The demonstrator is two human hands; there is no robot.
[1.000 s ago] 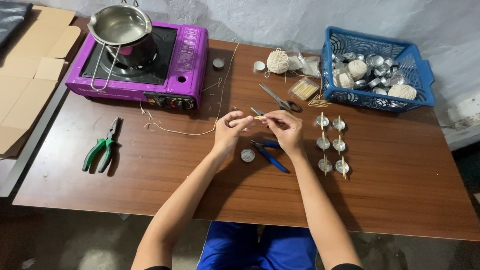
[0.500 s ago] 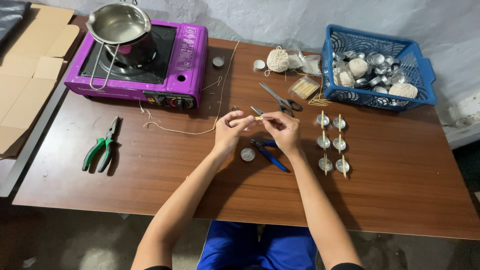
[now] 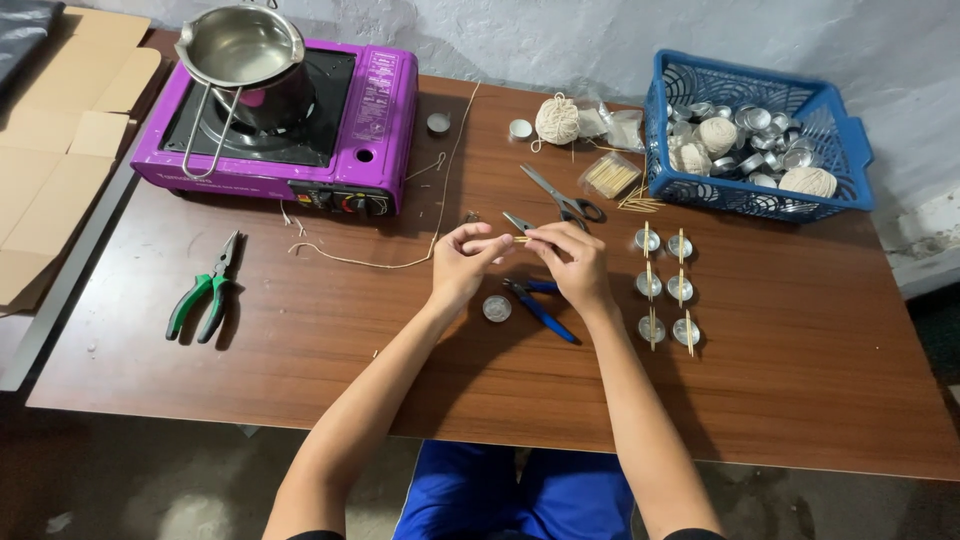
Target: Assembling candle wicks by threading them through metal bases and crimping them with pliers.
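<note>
Brown wood grain runs across the desk (image 3: 300,340) set against a rough pale wall; at its middle the left hand (image 3: 462,262) and the right hand (image 3: 572,262) meet above the surface, each with thumb and forefinger pressed together on one thin wooden stick (image 3: 520,239) held level between them; whether a strand of string is caught at the stick I cannot tell, it is too fine to see. Just below the hands lie a small round metal cup (image 3: 497,308) and blue-handled pliers (image 3: 540,305); scissors (image 3: 562,196) lie just beyond the fingers. To the right stand six cups in two rows (image 3: 665,285), each with a stick laid across its rim; a blue basket (image 3: 850,150) behind them holds more cups and balls of string. A loose length of string (image 3: 400,262) trails left toward a purple camp stove (image 3: 380,130) carrying a steel pot (image 3: 240,45); green-handled pliers (image 3: 205,300) lie well apart at the left, with flattened cardboard (image 3: 50,150) past the edge. To handle the stick well, as I judge it, the pinch should stay light and close to the middle; pressure out at the ends would likely bend or snap so thin a piece; keeping the hands low over the lone cup would make setting it down easier.
</note>
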